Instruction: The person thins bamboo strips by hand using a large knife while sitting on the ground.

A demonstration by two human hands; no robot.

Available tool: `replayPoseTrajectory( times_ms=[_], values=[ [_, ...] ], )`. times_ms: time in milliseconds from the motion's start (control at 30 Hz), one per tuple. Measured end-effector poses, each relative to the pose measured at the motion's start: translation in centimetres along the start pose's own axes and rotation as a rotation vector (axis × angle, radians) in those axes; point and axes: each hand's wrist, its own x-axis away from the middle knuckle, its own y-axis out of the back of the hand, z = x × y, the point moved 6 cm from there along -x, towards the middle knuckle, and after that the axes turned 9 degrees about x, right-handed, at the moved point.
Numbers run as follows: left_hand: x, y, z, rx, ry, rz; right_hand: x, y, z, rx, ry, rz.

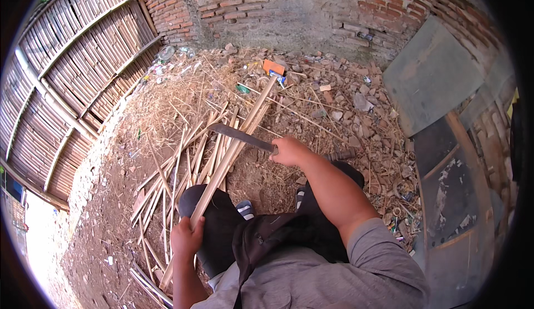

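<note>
My left hand (186, 235) is closed around the lower part of a long, pale split bamboo strip (209, 191). The strip slants away from me past my left knee, toward the rubble. In my right hand (290, 152) is the handle of a machete (245, 137), its dark blade pointing left. The blade lies across the strip in view; I cannot tell whether it touches or is just above it. Beneath and left of the strip, several loose bamboo strips (181, 162) are spread on the dirt. My right fingers partly hide the machete's handle.
A brick wall (289, 14) runs along the back, and a bamboo fence (83, 48) stands at left. Grey-green sheet (434, 75) and dark panels (453, 192) lean at right. Rubble (334, 103) and an orange box (273, 68) lie ahead. A brown cylindrical piece (340, 155) is beside my right knee.
</note>
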Motion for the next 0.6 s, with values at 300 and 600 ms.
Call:
replayPoseTrajectory(
  times_ms=[300, 600],
  values=[
    [0.1, 0.2, -0.1, 0.009, -0.003, -0.010, 0.6, -0.4, 2.1, 0.071, 0.144, 0.042],
    [0.0, 0.1, 0.0, 0.013, -0.050, -0.038, 0.6, 0.4, 1.1, 0.008, 0.017, 0.020]
  ],
)
